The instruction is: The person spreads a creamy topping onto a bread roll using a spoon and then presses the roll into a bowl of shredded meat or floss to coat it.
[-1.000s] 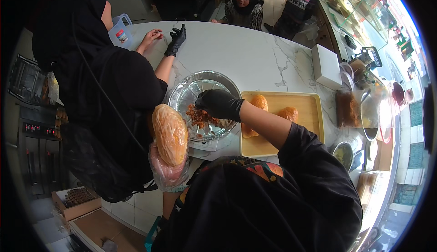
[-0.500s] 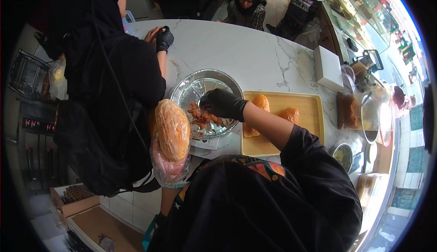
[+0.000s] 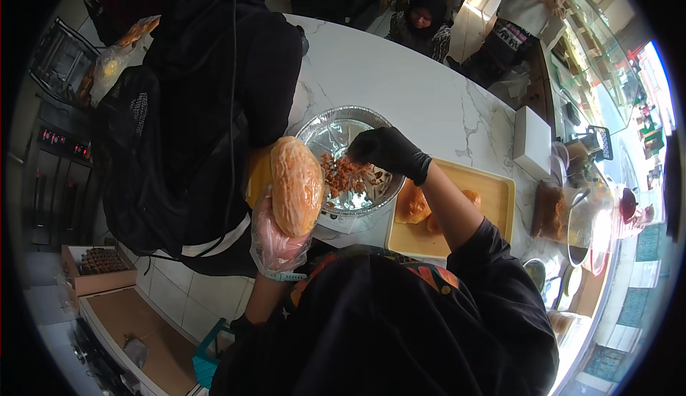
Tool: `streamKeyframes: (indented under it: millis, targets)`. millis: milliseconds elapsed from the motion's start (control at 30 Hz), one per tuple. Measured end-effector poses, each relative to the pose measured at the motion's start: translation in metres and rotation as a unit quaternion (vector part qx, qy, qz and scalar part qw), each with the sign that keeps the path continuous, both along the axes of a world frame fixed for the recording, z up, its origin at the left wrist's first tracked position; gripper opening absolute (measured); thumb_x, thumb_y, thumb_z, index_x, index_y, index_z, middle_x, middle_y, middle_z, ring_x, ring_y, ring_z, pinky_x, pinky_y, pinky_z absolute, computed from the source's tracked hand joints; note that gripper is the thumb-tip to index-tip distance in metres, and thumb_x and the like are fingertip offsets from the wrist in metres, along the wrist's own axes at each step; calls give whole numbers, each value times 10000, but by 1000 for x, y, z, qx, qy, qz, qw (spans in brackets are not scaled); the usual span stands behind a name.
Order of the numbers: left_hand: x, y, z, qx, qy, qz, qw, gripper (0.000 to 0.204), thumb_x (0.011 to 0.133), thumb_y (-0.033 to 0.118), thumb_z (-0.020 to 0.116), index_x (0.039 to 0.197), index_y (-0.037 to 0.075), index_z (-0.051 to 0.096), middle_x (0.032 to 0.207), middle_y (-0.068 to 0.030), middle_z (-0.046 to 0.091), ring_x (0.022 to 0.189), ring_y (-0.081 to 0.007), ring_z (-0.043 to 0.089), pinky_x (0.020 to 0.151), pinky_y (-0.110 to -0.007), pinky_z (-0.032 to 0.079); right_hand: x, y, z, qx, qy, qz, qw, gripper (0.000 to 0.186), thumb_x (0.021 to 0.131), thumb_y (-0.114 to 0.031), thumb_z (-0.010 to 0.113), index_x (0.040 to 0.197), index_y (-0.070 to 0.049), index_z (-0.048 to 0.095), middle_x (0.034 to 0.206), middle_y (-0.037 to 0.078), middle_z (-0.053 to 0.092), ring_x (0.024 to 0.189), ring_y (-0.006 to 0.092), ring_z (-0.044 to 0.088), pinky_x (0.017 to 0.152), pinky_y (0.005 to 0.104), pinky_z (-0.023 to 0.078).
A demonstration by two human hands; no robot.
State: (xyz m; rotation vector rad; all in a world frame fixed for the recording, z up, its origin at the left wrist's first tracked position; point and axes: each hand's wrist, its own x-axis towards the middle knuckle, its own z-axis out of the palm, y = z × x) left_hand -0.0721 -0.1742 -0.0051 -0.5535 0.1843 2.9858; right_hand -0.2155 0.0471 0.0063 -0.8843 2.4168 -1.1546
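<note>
My left hand (image 3: 274,244), in a clear plastic glove, holds a long glossy golden bread bun (image 3: 297,187) from below, upright beside a round foil tray (image 3: 344,129). Inside the tray lies a loose heap of reddish-brown meat floss (image 3: 341,176). In a black glove, my right hand (image 3: 387,151) is over the heap, fingers bent down and pressed together on some floss. The fingertips are partly hidden.
Right of the foil tray, a rectangular wooden-toned tray (image 3: 493,206) carries several golden buns (image 3: 412,205). Beyond it are a white box (image 3: 532,141) and a tub of brown filling (image 3: 549,211). A person in black (image 3: 193,103) stands close at my left.
The view has shifted, and the person at left now covers more of the counter, hiding their hands. My right hand has lifted slightly from the floss; my left still holds the bun.
</note>
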Motion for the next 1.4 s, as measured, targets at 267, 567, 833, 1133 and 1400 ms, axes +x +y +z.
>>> streamKeyframes:
  millis: [267, 567, 833, 1133, 1400]
  targets:
    - [-11, 3, 3, 0, 27, -41, 999, 425, 932, 290, 430, 1233, -7, 467, 1209, -167, 541, 1108, -301, 548, 964, -451, 439, 11, -15, -23, 54, 133, 69, 987, 234, 768, -184, 639, 962, -56, 658, 972, 138, 648, 864, 281, 631, 790, 346, 501]
    - [-7, 1, 2, 26, 11, -4, 1000, 400, 947, 285, 404, 1205, -9, 485, 1168, -173, 562, 1087, -299, 563, 945, -463, 456, 17, -25, -36, 103, 147, 35, 983, 126, 770, -120, 621, 889, -88, 649, 857, 120, 612, 812, 284, 607, 749, 351, 490]
    - [-11, 4, 8, 125, 87, -37, 988, 392, 960, 268, 366, 1211, -16, 465, 1156, -175, 564, 1056, -295, 581, 916, -458, 480, 7, -11, 8, 64, 2, -3, 998, 164, 793, -113, 636, 948, -69, 669, 909, 108, 678, 841, 236, 658, 782, 305, 504]
    - [-35, 23, -3, -5, 73, -82, 994, 398, 963, 253, 322, 1219, -24, 449, 1146, -171, 560, 1041, -280, 590, 890, -435, 499, 0, -5, 87, -10, -12, 50, 999, 198, 840, -79, 629, 1024, -5, 645, 954, 76, 673, 856, 121, 629, 801, 259, 492]
    - [-47, 40, 6, -10, 61, -105, 993, 380, 952, 255, 337, 1200, -3, 465, 1160, -136, 558, 1063, -255, 574, 928, -406, 474, 5, -24, 111, 30, 126, 90, 987, 166, 843, -107, 606, 993, -60, 659, 886, 78, 654, 775, 206, 623, 757, 288, 493]
